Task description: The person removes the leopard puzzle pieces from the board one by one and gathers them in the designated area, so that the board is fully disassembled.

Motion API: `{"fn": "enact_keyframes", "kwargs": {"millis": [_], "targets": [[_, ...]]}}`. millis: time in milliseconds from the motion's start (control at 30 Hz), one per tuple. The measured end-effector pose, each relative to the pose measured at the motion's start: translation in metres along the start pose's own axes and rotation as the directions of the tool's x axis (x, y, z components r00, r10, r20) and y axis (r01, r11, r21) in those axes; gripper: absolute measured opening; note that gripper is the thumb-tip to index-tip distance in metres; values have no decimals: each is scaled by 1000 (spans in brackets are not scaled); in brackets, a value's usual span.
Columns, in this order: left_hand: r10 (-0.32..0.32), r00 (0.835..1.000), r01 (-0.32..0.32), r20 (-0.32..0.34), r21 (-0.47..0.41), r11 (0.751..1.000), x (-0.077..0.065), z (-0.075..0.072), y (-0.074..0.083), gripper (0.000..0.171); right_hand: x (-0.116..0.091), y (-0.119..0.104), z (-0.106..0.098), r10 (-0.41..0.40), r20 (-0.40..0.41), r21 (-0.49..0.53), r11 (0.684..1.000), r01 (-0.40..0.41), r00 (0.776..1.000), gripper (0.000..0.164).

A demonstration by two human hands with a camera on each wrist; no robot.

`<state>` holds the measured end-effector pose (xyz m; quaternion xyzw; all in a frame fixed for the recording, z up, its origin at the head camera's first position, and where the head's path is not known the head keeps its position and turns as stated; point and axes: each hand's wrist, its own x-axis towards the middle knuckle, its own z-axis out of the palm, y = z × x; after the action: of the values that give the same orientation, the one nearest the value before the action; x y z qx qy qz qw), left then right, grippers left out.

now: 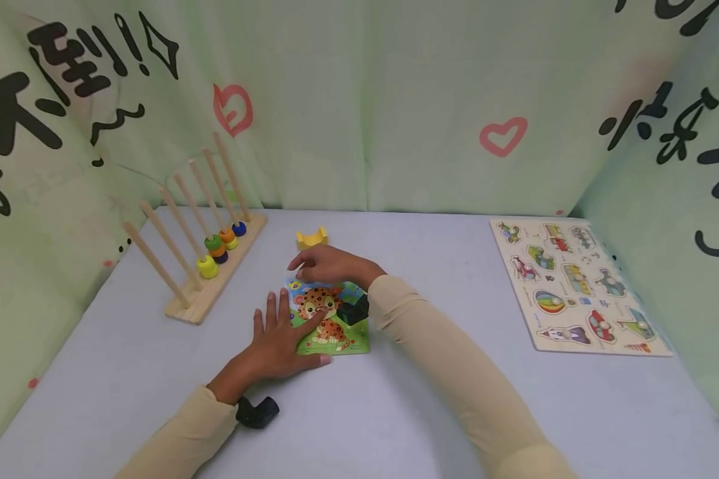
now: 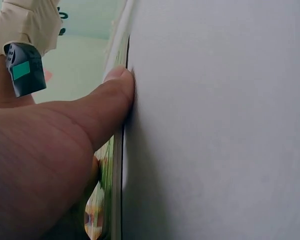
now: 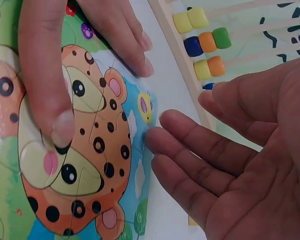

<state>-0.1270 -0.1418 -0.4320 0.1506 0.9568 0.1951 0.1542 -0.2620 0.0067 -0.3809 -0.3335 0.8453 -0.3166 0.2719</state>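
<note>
Leopard puzzle (image 1: 333, 334) lies partly under the spread-fingered left hand (image 1: 278, 346), far edge beside the right hand (image 1: 332, 264), thumb and fingers apart.

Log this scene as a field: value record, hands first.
Left hand: fingers spread over the leopard puzzle, thumb at its near edge
Right hand: at the puzzle's far edge, fingers loosely bent, holding nothing visible; contact unclear
Puzzle state: pieces joined where visible
Left side: wooden peg rack with colored beads
Beyond right hand: yellow block
Right side: picture board, lying flat
Surface: white table
</note>
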Motion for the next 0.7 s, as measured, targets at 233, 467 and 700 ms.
{"fn": "enact_keyframes", "kwargs": {"millis": [233,467,700], "targets": [[4,1000,-4,1,-9,1000,-1,0,0,80,7,-3,2,21,6,6,1000,-21,1000,33],[-7,1000,7,1,3,1000,0,1,0,81,8,-3,6,34,-10,22,999,-34,999,31],[-19,1000,19,-3,14,1000,0,0,1,82,12,-1,11,74,-39,-13,997,-75,996,28]]}}
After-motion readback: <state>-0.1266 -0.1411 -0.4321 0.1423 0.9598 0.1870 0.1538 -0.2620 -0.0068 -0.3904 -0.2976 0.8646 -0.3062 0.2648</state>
